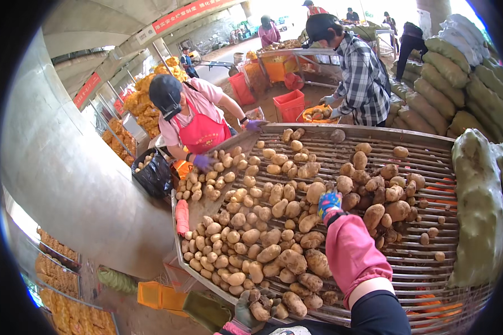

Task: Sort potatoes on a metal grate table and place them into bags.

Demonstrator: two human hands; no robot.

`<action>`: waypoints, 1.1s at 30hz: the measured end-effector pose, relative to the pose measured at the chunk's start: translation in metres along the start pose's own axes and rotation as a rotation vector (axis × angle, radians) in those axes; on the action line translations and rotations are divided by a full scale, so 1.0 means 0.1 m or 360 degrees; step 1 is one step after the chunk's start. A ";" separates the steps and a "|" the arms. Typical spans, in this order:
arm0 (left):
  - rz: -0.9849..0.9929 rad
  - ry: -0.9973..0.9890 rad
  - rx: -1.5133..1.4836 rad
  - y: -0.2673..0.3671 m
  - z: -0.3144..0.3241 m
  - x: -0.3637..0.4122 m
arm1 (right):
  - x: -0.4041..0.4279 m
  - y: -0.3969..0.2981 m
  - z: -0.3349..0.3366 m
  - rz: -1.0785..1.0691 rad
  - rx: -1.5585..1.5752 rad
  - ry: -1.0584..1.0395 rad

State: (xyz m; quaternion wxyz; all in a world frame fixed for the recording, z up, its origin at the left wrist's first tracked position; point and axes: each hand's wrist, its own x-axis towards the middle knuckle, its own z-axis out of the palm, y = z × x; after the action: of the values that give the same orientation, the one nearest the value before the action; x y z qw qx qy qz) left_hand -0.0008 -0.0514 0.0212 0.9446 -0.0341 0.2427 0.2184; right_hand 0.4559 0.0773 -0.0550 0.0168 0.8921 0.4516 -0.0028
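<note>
Potatoes (270, 253), some caked with soil, lie across a slatted metal sorting table (423, 251). My right hand (330, 203), in a blue patterned glove below a pink sleeve cover, reaches into the middle of them. Its fingertips meet potatoes beside a soil-covered heap (375, 201); whether they grip one is hidden. At the table's near edge is my left hand (245, 312), in a grey-green glove. Its fingers curl around soil-caked potatoes (259, 310).
Across the table, a co-worker's purple-gloved hand (203, 162) is among smaller potatoes. Another person fills an orange bag (318, 113). A full green sack (478, 205) stands at the right end. On the left are a black-lined bin (153, 176) and a concrete pillar (84, 167); orange crates (159, 296) sit below.
</note>
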 end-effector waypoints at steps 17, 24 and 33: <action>0.0421 0.0377 0.0532 -0.13 0.08 -0.07 | 0.08 0.04 -0.22 0.0001 0.0030 -0.0367; 0.0557 0.0358 0.0506 -0.27 0.31 -0.16 | 0.11 -0.03 -0.27 -0.0124 -0.0004 -0.0631; 0.0483 0.0455 0.0497 -0.24 0.26 -0.18 | 0.00 -0.07 -0.35 -0.0216 -0.0168 -0.0719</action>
State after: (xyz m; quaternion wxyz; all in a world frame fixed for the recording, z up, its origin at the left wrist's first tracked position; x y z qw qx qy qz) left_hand 0.0071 -0.0758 0.0514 0.8510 0.1185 0.4068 0.3104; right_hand 0.4500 0.0820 -0.0203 0.1639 0.8342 0.4949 -0.1798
